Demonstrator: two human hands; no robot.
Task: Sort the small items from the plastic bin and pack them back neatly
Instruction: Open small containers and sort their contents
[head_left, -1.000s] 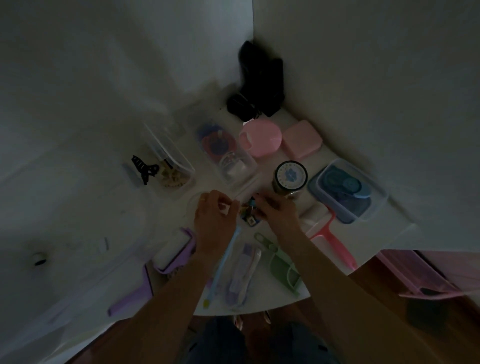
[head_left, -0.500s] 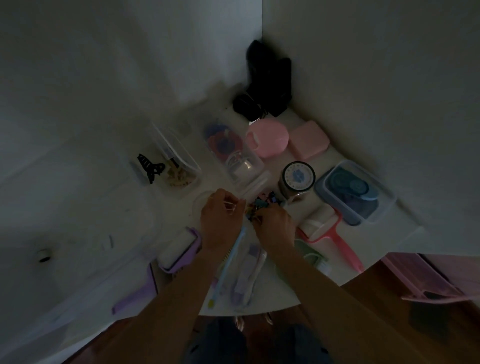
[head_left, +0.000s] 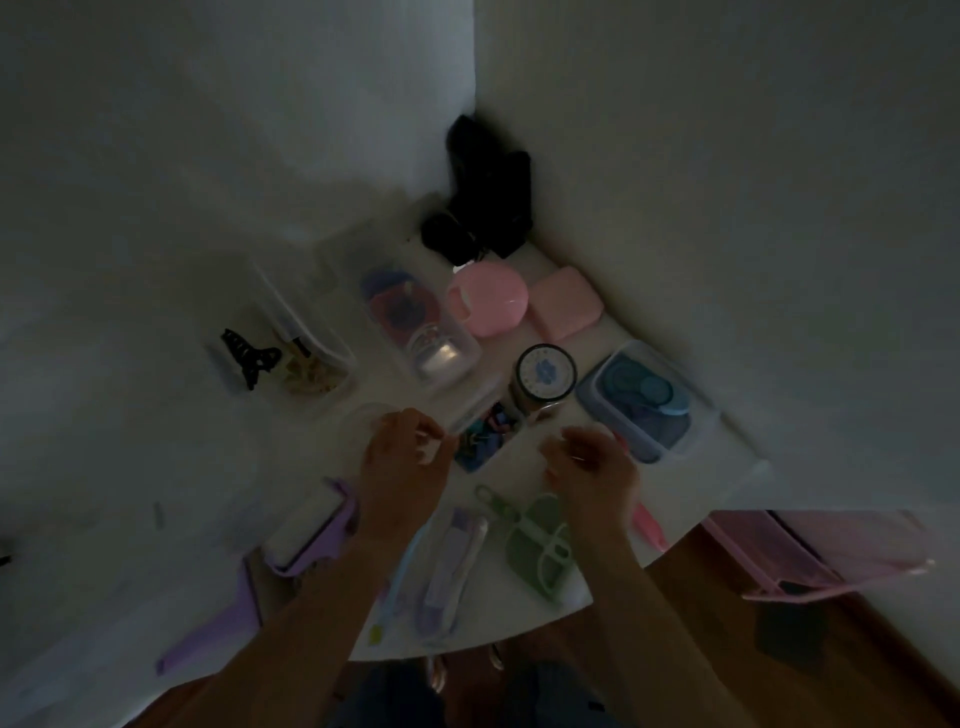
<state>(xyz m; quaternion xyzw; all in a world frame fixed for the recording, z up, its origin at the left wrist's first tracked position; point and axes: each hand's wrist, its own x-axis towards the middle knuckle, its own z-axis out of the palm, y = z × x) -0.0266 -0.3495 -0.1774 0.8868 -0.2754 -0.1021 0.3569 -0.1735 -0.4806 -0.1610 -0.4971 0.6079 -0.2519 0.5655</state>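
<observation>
Two hands are seen: left hand (head_left: 402, 457) pinches small white piece (head_left: 429, 451); right hand (head_left: 589, 470) curled, grasp cannot be told; round blue-patterned jar lid (head_left: 545, 372) w/ unreadable label.

Item counts, dim tabletop
2 hands, 3 lint rollers (purple (head_left: 311, 535) at 7 o'clock), 1 black claw clip (head_left: 249, 356), 1 jar (head_left: 543, 376), 2 pink cases.

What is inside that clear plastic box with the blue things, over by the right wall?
The clear rectangular plastic box holds round blue pieces, stacked and overlapping. Whatever lies under them is covered, and dim light hides details.
</observation>
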